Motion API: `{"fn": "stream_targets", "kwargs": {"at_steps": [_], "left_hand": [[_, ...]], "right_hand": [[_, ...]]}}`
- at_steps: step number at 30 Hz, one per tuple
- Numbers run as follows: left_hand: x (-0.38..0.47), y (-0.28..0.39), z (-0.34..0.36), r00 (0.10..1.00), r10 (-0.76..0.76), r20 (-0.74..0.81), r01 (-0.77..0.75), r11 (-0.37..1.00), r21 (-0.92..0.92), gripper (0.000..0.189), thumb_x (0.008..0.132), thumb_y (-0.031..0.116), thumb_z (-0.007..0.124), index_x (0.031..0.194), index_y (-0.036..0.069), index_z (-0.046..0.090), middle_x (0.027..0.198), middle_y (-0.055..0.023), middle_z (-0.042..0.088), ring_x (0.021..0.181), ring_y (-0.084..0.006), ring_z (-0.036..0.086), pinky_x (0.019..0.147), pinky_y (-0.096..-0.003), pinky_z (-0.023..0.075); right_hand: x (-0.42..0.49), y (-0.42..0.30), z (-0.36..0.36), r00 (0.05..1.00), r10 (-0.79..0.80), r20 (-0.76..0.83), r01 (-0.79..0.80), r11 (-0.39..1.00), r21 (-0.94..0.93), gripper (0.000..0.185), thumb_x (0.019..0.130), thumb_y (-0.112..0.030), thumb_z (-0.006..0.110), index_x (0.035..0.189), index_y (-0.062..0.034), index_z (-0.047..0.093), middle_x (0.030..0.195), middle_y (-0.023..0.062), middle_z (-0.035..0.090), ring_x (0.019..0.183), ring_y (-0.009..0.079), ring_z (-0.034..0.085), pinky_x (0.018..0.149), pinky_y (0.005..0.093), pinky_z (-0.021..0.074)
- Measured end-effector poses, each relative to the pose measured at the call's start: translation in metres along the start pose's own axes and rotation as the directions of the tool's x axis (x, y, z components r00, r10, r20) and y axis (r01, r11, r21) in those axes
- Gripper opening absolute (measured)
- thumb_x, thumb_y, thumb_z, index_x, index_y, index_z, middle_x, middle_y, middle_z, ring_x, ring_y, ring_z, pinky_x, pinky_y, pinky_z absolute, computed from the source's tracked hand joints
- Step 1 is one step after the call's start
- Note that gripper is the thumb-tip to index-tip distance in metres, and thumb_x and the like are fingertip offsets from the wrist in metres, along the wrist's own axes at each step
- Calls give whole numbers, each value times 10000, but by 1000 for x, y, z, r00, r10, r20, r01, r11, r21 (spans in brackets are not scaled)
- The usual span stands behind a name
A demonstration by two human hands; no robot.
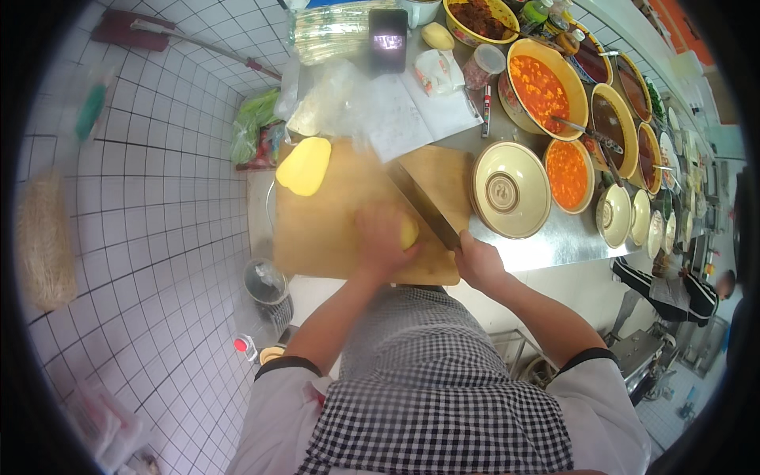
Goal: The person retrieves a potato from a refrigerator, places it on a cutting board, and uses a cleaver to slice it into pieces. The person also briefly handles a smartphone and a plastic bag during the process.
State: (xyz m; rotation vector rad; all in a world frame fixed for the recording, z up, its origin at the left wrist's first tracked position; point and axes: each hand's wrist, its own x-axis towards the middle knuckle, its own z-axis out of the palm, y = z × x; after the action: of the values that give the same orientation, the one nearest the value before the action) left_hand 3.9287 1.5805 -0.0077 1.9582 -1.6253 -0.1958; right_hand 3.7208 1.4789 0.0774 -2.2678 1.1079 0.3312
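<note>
My left hand (pixel 383 237) presses on a yellow peeled potato (pixel 408 231) lying on a wooden cutting board (pixel 332 237); the fingers cover most of it and look blurred. In my right hand (pixel 480 261) is the handle of a cleaver (pixel 424 205). Its broad blade slants up and left over the board, to the right of the potato and apart from it. A larger piece of peeled yellow potato (pixel 304 167) rests at the board's upper left corner.
Stacked beige bowls (pixel 513 190) stand right of the board, beside a bowl of orange-red sauce (pixel 568 175). Behind lie an open notebook (pixel 409 119), a marker (pixel 487 111), a phone (pixel 388 41) and plastic bags (pixel 332 98). A bin (pixel 267 282) stands left. Another person (pixel 671 291) is at far right.
</note>
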Motion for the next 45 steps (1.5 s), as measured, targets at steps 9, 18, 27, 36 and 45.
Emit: {"fn": "stream_targets", "kwargs": {"at_steps": [9, 18, 27, 36, 45], "left_hand": [[-7, 19, 0, 979, -185, -81, 187, 982, 14, 947, 683, 391, 872, 1383, -62, 423, 1436, -334, 371, 1364, -557, 321, 1111, -651, 322], [-8, 21, 0, 976, -210, -56, 213, 976, 40, 980, 678, 382, 881, 1397, -70, 392, 1466, -314, 349, 1404, -525, 273, 1155, -620, 281], [-5, 20, -2, 978, -203, -51, 206, 977, 55, 932, 673, 382, 870, 1361, -64, 428, 1428, -321, 373, 1374, -531, 308, 1139, -615, 309], [-5, 18, -1, 978, -202, -46, 205, 977, 55, 937, 689, 422, 849, 1379, -52, 428, 1420, -329, 384, 1366, -538, 317, 1131, -623, 315], [-5, 19, 0, 977, -207, -51, 209, 977, 42, 972, 668, 404, 872, 1398, -56, 425, 1434, -311, 386, 1380, -543, 292, 1123, -645, 302]], "right_hand": [[-6, 0, 8, 945, -323, -49, 297, 911, -286, 138, 835, -84, 621, 933, -54, 529, 760, 160, 660, 641, 331, 707, 515, 423, 557], [-6, -1, 8, 943, -327, -57, 297, 909, -294, 111, 860, -80, 585, 952, -65, 524, 773, 145, 669, 650, 322, 712, 539, 414, 571], [-7, -4, 8, 951, -302, -61, 272, 917, -292, 126, 857, -75, 581, 968, -64, 523, 779, 150, 678, 650, 323, 711, 549, 419, 571], [-7, -6, 8, 951, -302, -73, 269, 918, -293, 138, 839, -80, 600, 948, -64, 517, 761, 151, 672, 636, 318, 707, 545, 417, 570], [-9, -8, 7, 952, -299, -65, 267, 916, -300, 138, 832, -78, 617, 917, -62, 510, 743, 146, 660, 628, 318, 705, 536, 413, 566]]}}
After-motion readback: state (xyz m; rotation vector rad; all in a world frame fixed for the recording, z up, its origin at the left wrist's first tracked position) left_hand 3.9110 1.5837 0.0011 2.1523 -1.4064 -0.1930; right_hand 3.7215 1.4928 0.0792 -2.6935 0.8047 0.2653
